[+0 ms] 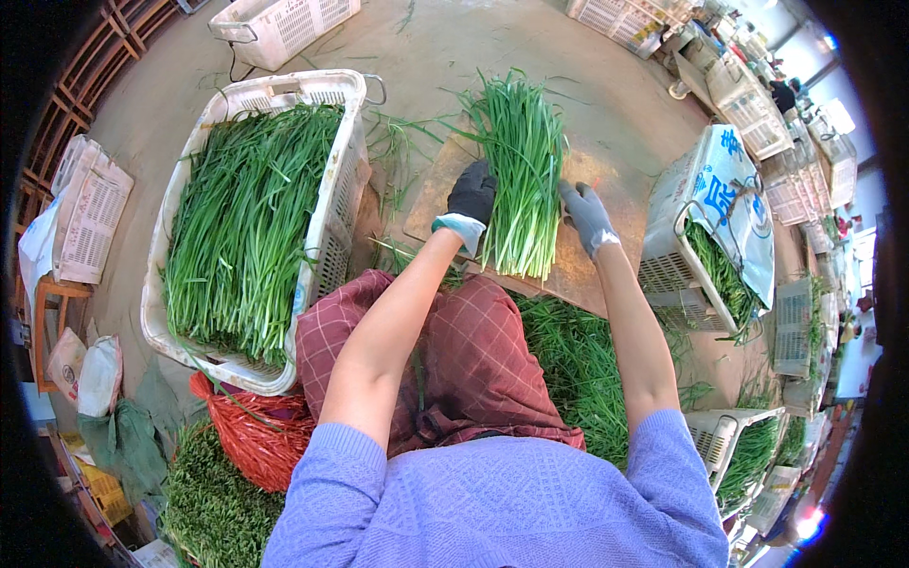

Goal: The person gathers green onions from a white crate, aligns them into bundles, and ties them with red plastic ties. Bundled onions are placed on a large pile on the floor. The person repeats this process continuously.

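Note:
A bundle of garlic chives (522,181) lies on a worn wooden board (596,206) in front of my knees, leaf tips pointing away and pale stem ends towards me. My left hand (472,193), in a black glove over a light-coloured liner, rests against the bundle's left side; its fingertips are partly hidden, so its grip is unclear. To the right of the bundle, my right hand (588,213) wears a grey glove, fingers apart and holding nothing. At my left stands a white plastic crate (339,234) filled with more long chives (248,227).
Loose greens (568,355) are heaped below the board. A crate (667,273) under a printed plastic sack (731,199) stands at right. Red plastic twine (259,437) lies by my left hip, near a dark green heap (213,490). Another white crate (284,28) stands ahead.

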The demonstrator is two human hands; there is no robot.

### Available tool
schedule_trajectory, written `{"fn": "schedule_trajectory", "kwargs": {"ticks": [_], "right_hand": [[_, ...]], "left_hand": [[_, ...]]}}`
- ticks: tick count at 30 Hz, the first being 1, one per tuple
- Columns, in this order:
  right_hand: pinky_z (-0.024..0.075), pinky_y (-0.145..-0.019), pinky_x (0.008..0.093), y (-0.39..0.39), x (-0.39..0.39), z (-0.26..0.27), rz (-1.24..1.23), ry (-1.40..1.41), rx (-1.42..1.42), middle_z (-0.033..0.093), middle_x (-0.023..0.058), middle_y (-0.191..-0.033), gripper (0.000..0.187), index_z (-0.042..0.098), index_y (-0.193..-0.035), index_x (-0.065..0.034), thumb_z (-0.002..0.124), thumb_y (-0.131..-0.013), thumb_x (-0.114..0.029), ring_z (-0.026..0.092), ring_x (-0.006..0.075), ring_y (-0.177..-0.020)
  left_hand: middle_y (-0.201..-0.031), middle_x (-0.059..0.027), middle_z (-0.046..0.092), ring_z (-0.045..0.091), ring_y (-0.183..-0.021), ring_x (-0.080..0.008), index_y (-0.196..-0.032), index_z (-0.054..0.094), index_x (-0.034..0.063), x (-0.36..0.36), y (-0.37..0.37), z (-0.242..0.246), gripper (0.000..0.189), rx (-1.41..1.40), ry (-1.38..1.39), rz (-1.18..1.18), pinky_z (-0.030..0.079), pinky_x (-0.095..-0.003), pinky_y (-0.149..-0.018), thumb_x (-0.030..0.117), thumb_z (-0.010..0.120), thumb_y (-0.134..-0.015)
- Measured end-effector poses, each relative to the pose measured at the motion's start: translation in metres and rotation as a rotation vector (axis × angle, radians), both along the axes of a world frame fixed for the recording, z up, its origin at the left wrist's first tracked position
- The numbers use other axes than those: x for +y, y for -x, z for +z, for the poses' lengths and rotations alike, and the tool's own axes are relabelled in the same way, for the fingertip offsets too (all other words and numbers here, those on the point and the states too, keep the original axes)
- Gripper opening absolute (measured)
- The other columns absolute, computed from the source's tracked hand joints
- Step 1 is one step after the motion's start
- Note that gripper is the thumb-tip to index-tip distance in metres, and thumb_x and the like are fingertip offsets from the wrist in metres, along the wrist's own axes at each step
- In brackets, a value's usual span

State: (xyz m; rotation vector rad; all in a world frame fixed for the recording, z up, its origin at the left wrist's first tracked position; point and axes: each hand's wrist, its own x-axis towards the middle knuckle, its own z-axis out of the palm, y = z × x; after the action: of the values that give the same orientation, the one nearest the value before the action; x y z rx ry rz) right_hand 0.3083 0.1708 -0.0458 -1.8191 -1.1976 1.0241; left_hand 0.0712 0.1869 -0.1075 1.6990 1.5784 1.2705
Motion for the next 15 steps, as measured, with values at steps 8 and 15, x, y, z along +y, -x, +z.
{"fn": "schedule_trajectory", "kwargs": {"ticks": [8,15], "right_hand": [[0.0527,-0.085,0.0412,-0.008,-0.079,-0.014,0.156,-0.029,-0.336,0.071,0.0197,-0.102,0.048,0.061,-0.122,0.0017,0.066,-0.087,-0.031,0.069,0.0311,-0.096],[0.0510,-0.083,0.0492,0.025,-0.087,-0.014,0.259,-0.107,-0.671,0.070,0.0233,-0.103,0.028,0.064,-0.111,-0.0048,0.062,-0.086,-0.018,0.066,0.0421,-0.099]], "left_hand": [[-0.161,-0.0295,0.017,0.023,-0.149,-0.0411,-0.158,0.005,0.0003,-0.019,-0.022,0.012,0.112,-0.098,0.061,-0.154,0.025,-0.0428,-0.120,0.057,0.070,-0.086],[-0.164,-0.0281,0.007,0.007,-0.151,-0.0465,-0.160,0.000,0.0028,-0.016,-0.076,-0.013,0.122,0.225,0.147,-0.136,0.008,-0.0528,-0.123,0.062,0.069,-0.079]]}}
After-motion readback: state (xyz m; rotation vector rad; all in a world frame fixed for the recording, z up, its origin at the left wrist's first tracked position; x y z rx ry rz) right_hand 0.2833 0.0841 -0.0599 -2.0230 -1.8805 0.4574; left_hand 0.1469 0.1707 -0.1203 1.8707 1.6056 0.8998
